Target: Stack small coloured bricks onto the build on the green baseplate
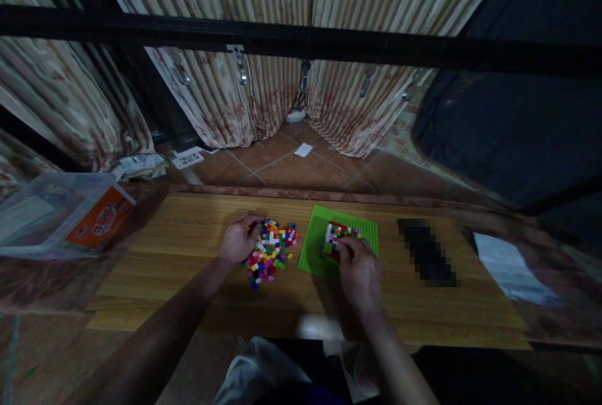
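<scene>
A heap of several small coloured bricks (271, 249) lies on the wooden table (188, 267). My left hand (239, 239) rests at the heap's left edge, fingers curled into the bricks; what they pinch is hidden. To the right lies a green baseplate (315, 248) with a small multicoloured brick build (335, 234) on it. My right hand (360, 270) sits at the build's near right side, its fingers pressed together on the top of the build.
A clear plastic box (56, 210) with an orange label stands off the table's left end. A dark blurred object (427, 251) lies right of the baseplate, with a white sheet (508, 267) beyond it. Curtains and tiled floor are behind the table.
</scene>
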Motion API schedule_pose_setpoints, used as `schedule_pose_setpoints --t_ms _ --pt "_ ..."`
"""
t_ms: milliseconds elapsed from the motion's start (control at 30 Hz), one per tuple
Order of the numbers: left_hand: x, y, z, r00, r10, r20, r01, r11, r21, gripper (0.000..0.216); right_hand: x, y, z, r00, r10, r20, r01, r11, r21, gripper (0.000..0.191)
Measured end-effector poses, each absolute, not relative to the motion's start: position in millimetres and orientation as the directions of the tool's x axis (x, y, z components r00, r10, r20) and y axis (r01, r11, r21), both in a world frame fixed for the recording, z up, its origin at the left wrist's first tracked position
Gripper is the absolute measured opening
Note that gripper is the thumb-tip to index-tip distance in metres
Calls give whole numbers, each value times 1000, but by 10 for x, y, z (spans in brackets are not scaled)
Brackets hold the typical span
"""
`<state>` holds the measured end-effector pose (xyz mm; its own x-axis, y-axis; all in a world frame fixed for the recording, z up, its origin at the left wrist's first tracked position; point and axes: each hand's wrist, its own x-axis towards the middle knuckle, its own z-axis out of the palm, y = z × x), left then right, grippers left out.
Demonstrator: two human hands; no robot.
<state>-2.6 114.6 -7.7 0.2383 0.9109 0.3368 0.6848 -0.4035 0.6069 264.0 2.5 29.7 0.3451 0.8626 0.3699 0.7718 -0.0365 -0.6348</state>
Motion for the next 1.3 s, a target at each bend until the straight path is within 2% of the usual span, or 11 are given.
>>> schedule_pose_setpoints --t_ms 267,700,933,1133,1200,1300 --pt "-32 1154 -98 234 911 340 685 -402 608 24 2613 -94 227 305 852 426 786 27 -618 33" --pt "-7 1113 -36 231 909 346 683 -405 608 24 2559 -189 77 158 863 480 892 85 -445 43" --pt "-26 1139 -83 238 902 360 677 -420 605 24 2612 -168 96 122 870 478 893 115 -436 40" --pt "-26 1126 -50 226 921 316 667 -383 639 27 2423 58 374 171 843 510 864 120 -488 35" --pt "-31 1120 -39 212 930 300 649 -363 669 30 2282 238 491 105 893 438 878 124 -463 34" --pt "-50 1117 -34 169 946 278 614 -322 721 35 2087 564 594 -7 979 204 927 83 -366 31"
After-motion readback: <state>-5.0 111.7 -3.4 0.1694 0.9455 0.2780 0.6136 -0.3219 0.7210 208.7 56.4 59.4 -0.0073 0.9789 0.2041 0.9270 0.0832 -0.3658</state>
